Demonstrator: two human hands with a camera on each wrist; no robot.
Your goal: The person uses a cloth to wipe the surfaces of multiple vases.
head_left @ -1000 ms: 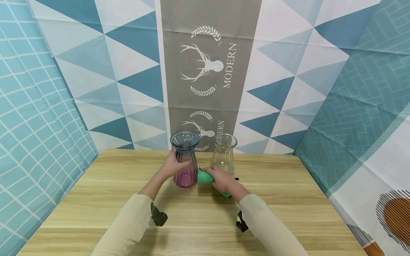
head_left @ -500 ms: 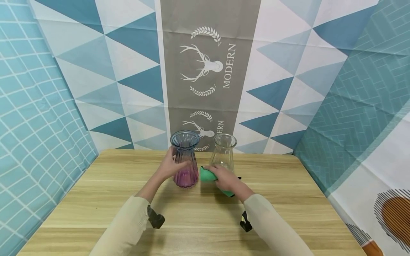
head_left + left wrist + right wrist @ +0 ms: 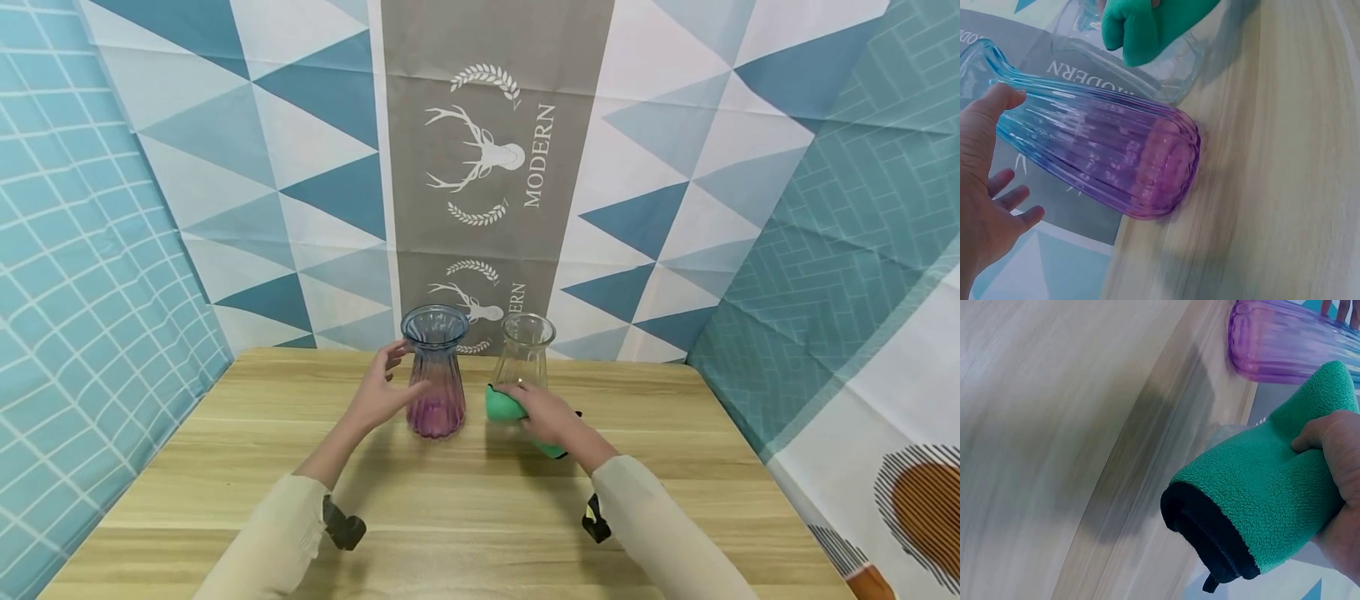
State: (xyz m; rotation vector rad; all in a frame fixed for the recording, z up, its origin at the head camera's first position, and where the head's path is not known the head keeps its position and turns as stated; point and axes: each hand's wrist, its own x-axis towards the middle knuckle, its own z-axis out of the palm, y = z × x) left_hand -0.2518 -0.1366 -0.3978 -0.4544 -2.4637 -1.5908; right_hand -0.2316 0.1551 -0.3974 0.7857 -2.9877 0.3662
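Observation:
A ribbed glass vase [image 3: 435, 375], blue at the top and purple at the base, stands upright on the table. Beside its left side is my left hand [image 3: 377, 393], fingers spread and thumb extended in front of the glass; the left wrist view shows the thumb [image 3: 1004, 100] over the vase's neck. My right hand [image 3: 546, 412] grips a folded green towel [image 3: 1260, 487] with black edging. Behind the towel stands a clear glass vase [image 3: 522, 358], its lower part hidden by the hand and cloth.
The wooden table [image 3: 465, 533] ends at a patterned cloth backdrop [image 3: 487, 233] just behind the vases. Blue tile-patterned cloth [image 3: 90, 250] hangs at the left, and more patterned cloth [image 3: 847, 292] at the right.
My left hand has let go of the purple-blue vase and drawn back to the left. My right hand has moved right with the green towel, away from that vase.

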